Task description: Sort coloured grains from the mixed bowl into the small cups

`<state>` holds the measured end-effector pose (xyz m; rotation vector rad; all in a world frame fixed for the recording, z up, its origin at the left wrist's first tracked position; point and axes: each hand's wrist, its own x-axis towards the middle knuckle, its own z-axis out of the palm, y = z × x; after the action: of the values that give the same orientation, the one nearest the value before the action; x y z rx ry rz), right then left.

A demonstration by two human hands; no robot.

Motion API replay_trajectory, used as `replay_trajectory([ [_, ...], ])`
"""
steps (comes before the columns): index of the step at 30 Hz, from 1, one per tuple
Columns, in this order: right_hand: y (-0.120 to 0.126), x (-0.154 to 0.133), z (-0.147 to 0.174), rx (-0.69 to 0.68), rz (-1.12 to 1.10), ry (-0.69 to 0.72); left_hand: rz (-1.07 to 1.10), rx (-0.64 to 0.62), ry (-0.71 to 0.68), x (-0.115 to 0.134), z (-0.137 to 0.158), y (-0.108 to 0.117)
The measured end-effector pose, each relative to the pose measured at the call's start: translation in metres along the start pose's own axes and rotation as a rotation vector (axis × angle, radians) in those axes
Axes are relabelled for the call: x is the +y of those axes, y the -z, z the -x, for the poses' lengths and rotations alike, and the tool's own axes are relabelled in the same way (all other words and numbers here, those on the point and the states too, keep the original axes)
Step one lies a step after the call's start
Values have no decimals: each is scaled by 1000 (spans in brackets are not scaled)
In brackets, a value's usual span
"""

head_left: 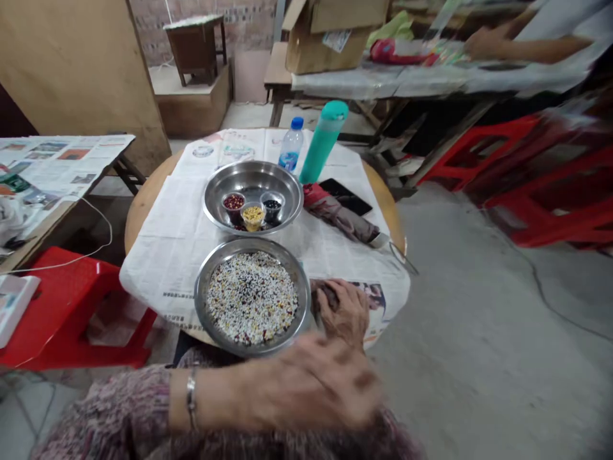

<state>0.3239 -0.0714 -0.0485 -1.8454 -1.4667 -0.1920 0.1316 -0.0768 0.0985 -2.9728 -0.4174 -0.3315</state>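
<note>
My left hand, smeared by motion, reaches across my lap toward the right, below the near steel bowl; its fingers cannot be made out. My right hand rests at the table's near right edge, fingers curled down around something dark that I cannot make out. Just left of it stands the near steel bowl, holding a spread of mixed grains, mostly white with dark, yellow and red bits. Behind it, the far steel bowl holds three small clear cups: red beans, yellow kernels and black beans.
Newspaper covers the round table. Toward its back right are a water bottle, a teal bottle, a dark flat device and a folded umbrella. Red stools stand around. A person's arm shows behind.
</note>
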Motion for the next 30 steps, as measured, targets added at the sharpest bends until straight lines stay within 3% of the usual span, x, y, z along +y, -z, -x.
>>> replay_trajectory([
  [2, 1, -1, 0, -22, -10, -10, 225, 72, 140, -11, 31, -3],
  [3, 1, -1, -1, -27, -13, -14, 289, 120, 296, -19, 48, -7],
  [5, 0, -1, 0, -29, -20, -17, 320, 219, 560, -33, 82, -16],
  [8, -1, 1, 1, -19, -27, -21, 310, 257, 722, -45, 114, -25],
  [11, -3, 1, 1, -18, -29, -20, 280, 187, 712, -53, 114, -30],
  [21, -3, -4, 0, 1, -42, -53, 146, -279, 604, -112, 42, -36],
  [24, -4, -5, 0, 24, -51, -60, 179, -313, 625, -117, 37, -36],
  [30, -4, -4, -1, 40, -59, -52, 414, -215, 582, -117, 34, -53],
])
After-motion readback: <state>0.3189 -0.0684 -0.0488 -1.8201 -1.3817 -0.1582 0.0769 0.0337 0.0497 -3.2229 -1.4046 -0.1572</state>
